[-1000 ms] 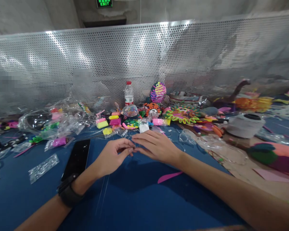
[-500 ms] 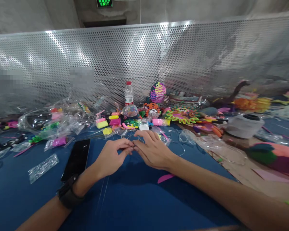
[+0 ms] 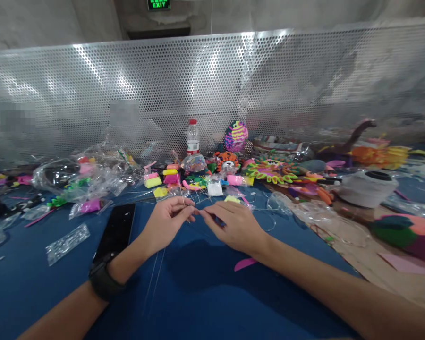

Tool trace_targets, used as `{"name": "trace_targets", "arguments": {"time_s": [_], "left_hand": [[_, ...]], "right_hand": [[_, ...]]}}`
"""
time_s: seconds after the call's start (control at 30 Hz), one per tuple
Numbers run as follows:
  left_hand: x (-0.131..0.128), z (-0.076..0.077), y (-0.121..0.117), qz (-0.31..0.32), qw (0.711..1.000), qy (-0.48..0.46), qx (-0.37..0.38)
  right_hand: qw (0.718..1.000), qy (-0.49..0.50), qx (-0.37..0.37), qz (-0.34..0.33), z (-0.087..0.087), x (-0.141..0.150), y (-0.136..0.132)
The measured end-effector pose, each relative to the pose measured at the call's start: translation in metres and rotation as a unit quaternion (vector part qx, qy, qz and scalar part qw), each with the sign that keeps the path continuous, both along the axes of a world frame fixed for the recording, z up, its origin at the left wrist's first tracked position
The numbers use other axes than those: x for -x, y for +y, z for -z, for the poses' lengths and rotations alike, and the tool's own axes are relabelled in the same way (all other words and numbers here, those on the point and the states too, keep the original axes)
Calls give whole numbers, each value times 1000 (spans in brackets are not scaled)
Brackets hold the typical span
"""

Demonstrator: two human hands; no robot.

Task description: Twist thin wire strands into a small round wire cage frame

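Observation:
My left hand [image 3: 170, 219], with a black watch [image 3: 105, 278] on its wrist, is closed in a pinch over the blue table. A thin clear thread [image 3: 156, 271] runs from its fingers down toward the table's near side, and a strand also rises above them. My right hand [image 3: 235, 224] is closed too, thumb and forefinger pinched together. The fingertips of both hands almost meet, and whatever lies between them is too small to make out. Below the right wrist lies a flat pink plastic knife-shaped piece [image 3: 245, 263].
A black phone [image 3: 115, 231] lies beside my left forearm, near a clear plastic packet [image 3: 67, 244]. Behind my hands are bright clay packs [image 3: 172, 178], a red-capped bottle [image 3: 193, 139] and clay figures [image 3: 272, 169]. A white thread spool [image 3: 368, 189] stands at right. A perforated metal screen [image 3: 156, 80] rises behind.
My right hand's raised fingers have come down and curled in. Both hands remain fingertip to fingertip, and the thread above my left hand now shows. The view has shifted slightly left.

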State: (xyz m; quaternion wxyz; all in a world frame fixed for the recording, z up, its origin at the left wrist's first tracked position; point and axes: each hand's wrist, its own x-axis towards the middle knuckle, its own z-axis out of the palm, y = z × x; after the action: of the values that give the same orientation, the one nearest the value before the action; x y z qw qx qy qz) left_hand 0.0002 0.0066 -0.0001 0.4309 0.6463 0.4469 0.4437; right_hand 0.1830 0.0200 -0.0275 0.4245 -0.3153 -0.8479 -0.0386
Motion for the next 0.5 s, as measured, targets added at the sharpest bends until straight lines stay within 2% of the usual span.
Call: {"name": "trace_targets", "arguments": {"time_s": [0.1, 0.17, 0.23, 0.3, 0.5], "left_hand": [[0, -1, 1, -2, 1000, -6, -2], [0, -1, 0, 5, 1000, -8, -3], [0, -2, -1, 16, 1000, -13, -2], [-1, -3, -2, 22, 1000, -16, 1], [-4, -7, -5, 12, 1000, -5, 8]], "right_hand": [[981, 61, 186, 4, 3, 4, -2], [948, 110, 296, -27, 5, 7, -3], [913, 145, 376, -64, 5, 11, -3], [893, 172, 405, -88, 5, 13, -4], [862, 243, 430, -113, 6, 18, -7]]}}
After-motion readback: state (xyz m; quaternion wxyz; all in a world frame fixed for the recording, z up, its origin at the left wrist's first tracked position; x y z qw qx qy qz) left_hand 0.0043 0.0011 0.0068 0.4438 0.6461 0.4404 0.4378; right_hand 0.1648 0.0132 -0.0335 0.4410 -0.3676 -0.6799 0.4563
